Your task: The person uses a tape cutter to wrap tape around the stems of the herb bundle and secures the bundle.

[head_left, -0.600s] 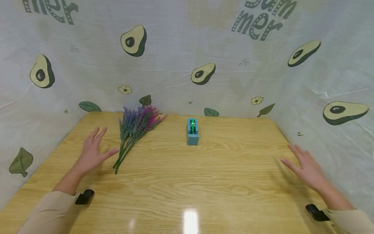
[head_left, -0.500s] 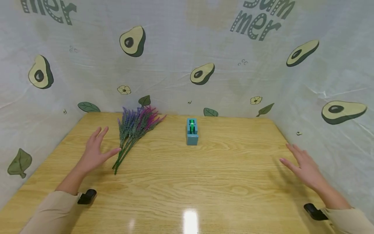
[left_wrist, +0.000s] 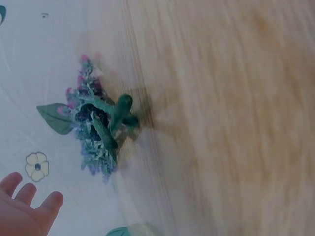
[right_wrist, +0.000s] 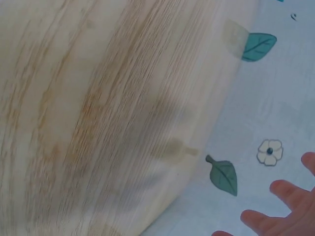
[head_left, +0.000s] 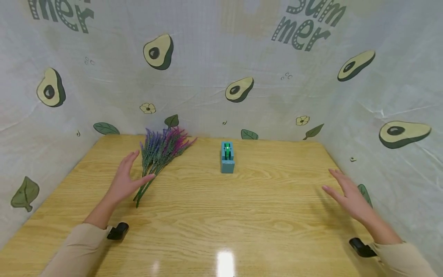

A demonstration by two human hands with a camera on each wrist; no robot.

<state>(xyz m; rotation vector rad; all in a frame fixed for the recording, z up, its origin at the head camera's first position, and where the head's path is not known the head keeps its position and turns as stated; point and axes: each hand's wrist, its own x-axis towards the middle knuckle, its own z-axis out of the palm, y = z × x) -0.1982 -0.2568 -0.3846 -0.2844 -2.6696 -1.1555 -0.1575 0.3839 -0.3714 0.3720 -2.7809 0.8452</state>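
A bunch of artificial lavender (head_left: 160, 150) with purple and pink tips lies on the table at the back left, its green stems pointing toward the person. Close to those stems, my left hand (head_left: 122, 182) is spread with the thumb stretched out, overlapping them in the head view; it grips nothing. In the left wrist view the lavender (left_wrist: 96, 123) appears stem ends first, with fingertips at the lower left. A blue tape dispenser (head_left: 227, 157) with a green roll stands at the back middle. My right hand (head_left: 351, 196) hovers at the right side, fingers extended, holding nothing.
The wooden table (head_left: 242, 215) carries the things. A pale cloth (head_left: 197, 61) printed with avocados, leaves and flowers rises at the back and both sides. Black wrist cameras sit on both cuffs, the left camera (head_left: 118, 231) and the right camera (head_left: 361, 247).
My left hand has moved right, toward the lavender stems. My right hand has shifted slightly left, inward. The lavender and the tape dispenser stay where they were.
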